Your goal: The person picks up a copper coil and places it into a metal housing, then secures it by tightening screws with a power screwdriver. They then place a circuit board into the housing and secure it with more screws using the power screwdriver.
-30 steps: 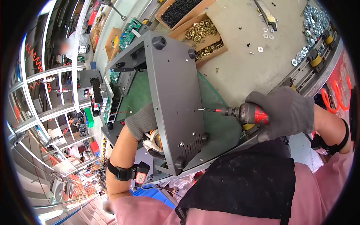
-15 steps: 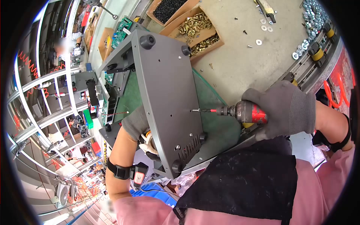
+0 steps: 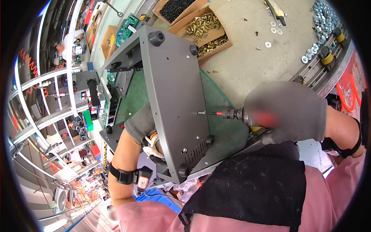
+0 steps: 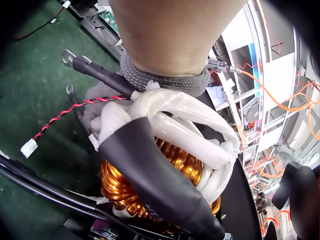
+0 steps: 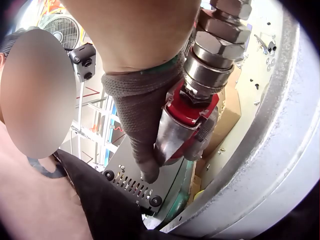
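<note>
A dark grey metal housing (image 3: 176, 85) stands tilted on the bench, its footed panel facing the driver. My gloved right hand (image 3: 288, 112) grips a red and silver power driver (image 5: 187, 120). A small screw (image 3: 201, 113) at the bit's tip meets the panel, level with a hole. My gloved left hand (image 3: 141, 124) reaches into the housing from its open side, fingers hidden behind the panel. In the left wrist view, the glove (image 4: 165, 82) is beside white-sleeved leads (image 4: 192, 142) and a copper-wound coil (image 4: 117, 185); its grip is hidden.
Cardboard trays of brass fasteners (image 3: 203, 25) and black screws (image 3: 176, 9) lie behind the housing. Loose washers (image 3: 268, 45) and a pile of silver bolts (image 3: 326, 21) are on the bench at right. A metal rail (image 3: 313, 73) runs along the right edge.
The housing has shifted slightly left in the head view, and the driver's bit with it. The screw tip, a little off the panel earlier, now meets it. The left hand stays inside the housing.
</note>
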A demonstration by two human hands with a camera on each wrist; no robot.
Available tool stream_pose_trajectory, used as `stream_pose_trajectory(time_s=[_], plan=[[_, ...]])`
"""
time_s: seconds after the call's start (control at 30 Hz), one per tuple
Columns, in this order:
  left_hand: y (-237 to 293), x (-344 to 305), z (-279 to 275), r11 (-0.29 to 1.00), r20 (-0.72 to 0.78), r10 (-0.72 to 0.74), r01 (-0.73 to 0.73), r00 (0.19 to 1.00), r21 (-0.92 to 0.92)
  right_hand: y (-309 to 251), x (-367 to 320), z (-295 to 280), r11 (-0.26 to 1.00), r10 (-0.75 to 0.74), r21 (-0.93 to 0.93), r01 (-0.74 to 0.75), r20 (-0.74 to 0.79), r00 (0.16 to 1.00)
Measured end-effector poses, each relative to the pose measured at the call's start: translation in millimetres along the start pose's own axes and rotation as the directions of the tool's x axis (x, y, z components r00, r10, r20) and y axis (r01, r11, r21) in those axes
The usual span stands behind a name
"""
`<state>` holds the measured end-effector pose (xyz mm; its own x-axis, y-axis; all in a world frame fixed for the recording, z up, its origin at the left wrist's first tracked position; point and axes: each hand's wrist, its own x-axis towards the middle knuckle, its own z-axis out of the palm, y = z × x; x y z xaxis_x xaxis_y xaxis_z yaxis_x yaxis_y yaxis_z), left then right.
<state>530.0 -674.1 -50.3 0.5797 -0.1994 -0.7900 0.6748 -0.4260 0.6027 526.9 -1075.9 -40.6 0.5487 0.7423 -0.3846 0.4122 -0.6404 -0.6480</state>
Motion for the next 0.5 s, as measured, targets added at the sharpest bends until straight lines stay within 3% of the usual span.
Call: stream_pose_trajectory(time_s=[0.37,0.43,0.47,0.5], plan=[[32,-8,19,0.975,0.025,0.104,-0.107,0.994,0.196,-12,6,6,0.982,0.005,-0.19,-0.019,-0.077,0.997],[41,-15,23,0.89,0.005,0.12,-0.11,0.993,0.443,-15,9,5,0.979,0.04,-0.197,-0.047,-0.04,0.998],[48,-19,20,0.892,-0.001,0.126,-0.113,0.992,0.437,-16,10,4,0.978,0.035,-0.207,-0.042,-0.037,0.999],[58,-23,13,0.711,-0.048,0.201,-0.112,0.978,0.694,-16,10,5,0.98,0.031,-0.197,-0.038,-0.039,0.999]])
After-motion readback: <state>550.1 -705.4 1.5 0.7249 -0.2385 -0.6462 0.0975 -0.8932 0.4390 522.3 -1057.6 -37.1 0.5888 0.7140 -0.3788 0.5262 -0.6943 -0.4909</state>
